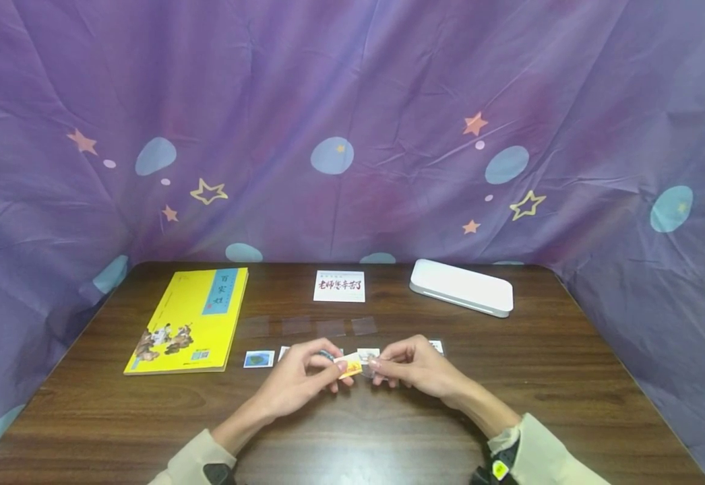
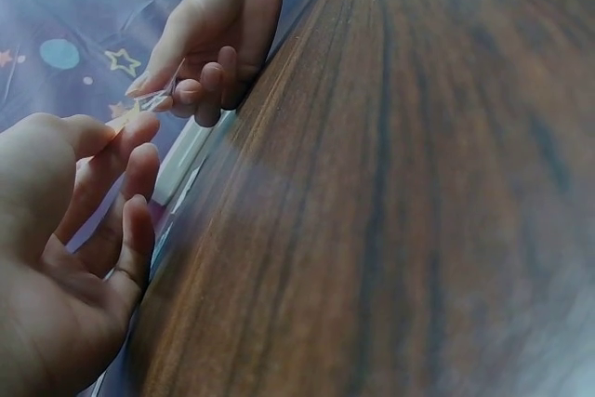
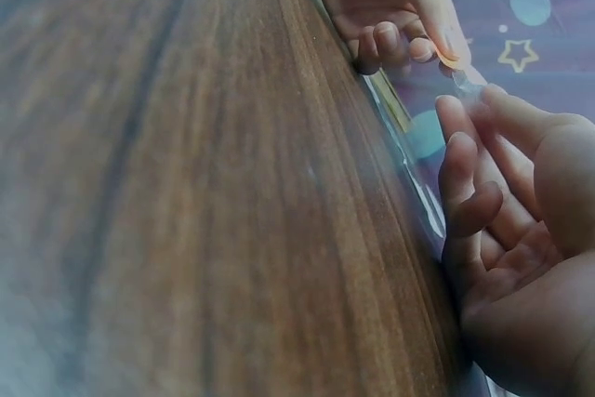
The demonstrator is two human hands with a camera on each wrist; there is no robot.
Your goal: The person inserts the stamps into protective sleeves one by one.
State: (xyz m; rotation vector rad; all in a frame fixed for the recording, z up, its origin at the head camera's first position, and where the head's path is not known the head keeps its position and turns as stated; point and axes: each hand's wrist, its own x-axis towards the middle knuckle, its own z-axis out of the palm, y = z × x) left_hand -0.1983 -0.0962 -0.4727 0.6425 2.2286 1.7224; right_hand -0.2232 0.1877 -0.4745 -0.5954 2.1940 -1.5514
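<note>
Above the table's middle, my left hand (image 1: 296, 380) pinches a small stamp (image 1: 350, 367) with a yellow-orange picture between thumb and forefinger. Facing it, my right hand (image 1: 422, 370) pinches a small clear plastic sleeve (image 3: 468, 90) by its edge. Stamp and sleeve meet between the fingertips; how far one lies inside the other I cannot tell. Behind the hands, a row of stamps lies on the table, among them a blue-green one (image 1: 258, 359) at the left and a greyish one (image 1: 369, 352); fingers partly hide others. Several flat clear sleeves (image 1: 331, 328) lie beyond that row.
A yellow book (image 1: 189, 316) lies at the left of the brown wooden table (image 1: 352, 431). At the back stand out a white card (image 1: 339, 294) with red writing and, to its right, a white oblong case (image 1: 462, 286). A purple patterned cloth (image 1: 352, 135) hangs behind.
</note>
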